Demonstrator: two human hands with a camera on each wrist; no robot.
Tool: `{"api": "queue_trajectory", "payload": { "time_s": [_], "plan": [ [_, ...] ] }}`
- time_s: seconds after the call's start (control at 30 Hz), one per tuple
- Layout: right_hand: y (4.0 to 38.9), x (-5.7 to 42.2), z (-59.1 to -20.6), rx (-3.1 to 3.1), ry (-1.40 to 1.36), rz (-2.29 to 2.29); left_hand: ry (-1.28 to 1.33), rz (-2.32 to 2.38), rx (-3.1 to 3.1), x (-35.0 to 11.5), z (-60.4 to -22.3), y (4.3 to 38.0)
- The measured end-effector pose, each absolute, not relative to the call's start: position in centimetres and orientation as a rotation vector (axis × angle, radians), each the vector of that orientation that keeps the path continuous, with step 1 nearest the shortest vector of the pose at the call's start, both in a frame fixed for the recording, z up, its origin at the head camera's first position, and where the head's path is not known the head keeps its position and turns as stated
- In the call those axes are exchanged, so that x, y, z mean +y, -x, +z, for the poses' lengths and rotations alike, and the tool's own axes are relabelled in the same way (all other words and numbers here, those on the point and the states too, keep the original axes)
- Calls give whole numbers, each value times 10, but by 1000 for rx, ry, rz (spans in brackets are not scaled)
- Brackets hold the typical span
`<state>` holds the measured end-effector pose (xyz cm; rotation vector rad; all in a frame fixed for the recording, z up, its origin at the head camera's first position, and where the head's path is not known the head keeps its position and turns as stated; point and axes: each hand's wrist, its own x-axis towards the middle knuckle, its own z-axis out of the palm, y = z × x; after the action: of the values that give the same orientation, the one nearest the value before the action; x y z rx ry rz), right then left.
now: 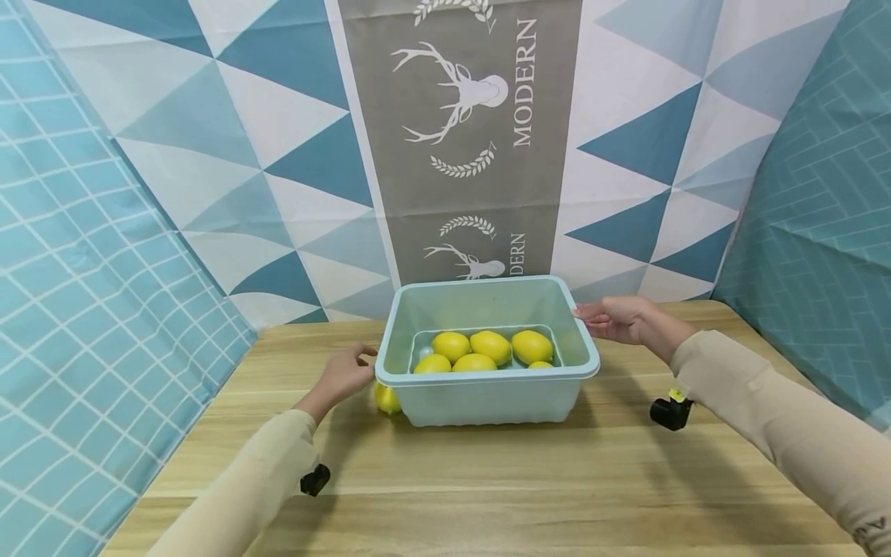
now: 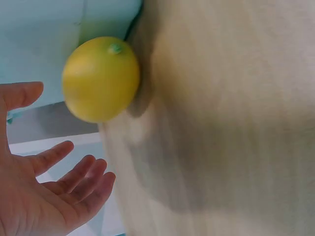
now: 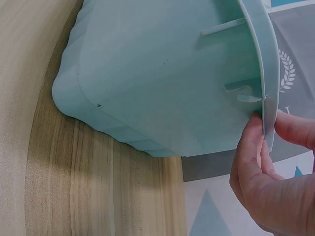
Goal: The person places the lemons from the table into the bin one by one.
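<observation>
A light blue-green plastic basin (image 1: pixel 487 402) stands on the table with several yellow lemons (image 1: pixel 490 348) inside. My right hand (image 1: pixel 619 319) pinches its right rim, the thumb on one side and the fingers (image 3: pixel 250 147) under the lip on the other. At the left end, my left hand (image 1: pixel 346 377) is beside the rim, its thumb and fingers (image 2: pixel 74 177) spread apart with nothing held. One more lemon (image 2: pixel 101 78), with a green tip, lies outside on the table against the basin's left wall. In the head view this lemon is partly hidden by the basin.
The wooden table (image 1: pixel 445 495) ends at a patterned cloth backdrop (image 1: pixel 473 193) just behind the basin. Blue tiled-print cloth (image 1: pixel 83 309) hangs at the left, and teal cloth (image 1: pixel 821 232) at the right. A small black device (image 1: pixel 670 413) is on each wrist.
</observation>
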<state>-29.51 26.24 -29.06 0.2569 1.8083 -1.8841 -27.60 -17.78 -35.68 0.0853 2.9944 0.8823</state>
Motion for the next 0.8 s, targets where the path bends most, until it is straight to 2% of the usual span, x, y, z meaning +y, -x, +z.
{"api": "queue_trajectory", "payload": {
  "time_s": [0.63,0.8],
  "plan": [
    [294,262,-289,1804,-258,-1891,-85,821,2955,-168,-368,269],
    [293,264,-289,1792,-267,-1890,-170,765,2992,-177,-371,268]
  ]
}}
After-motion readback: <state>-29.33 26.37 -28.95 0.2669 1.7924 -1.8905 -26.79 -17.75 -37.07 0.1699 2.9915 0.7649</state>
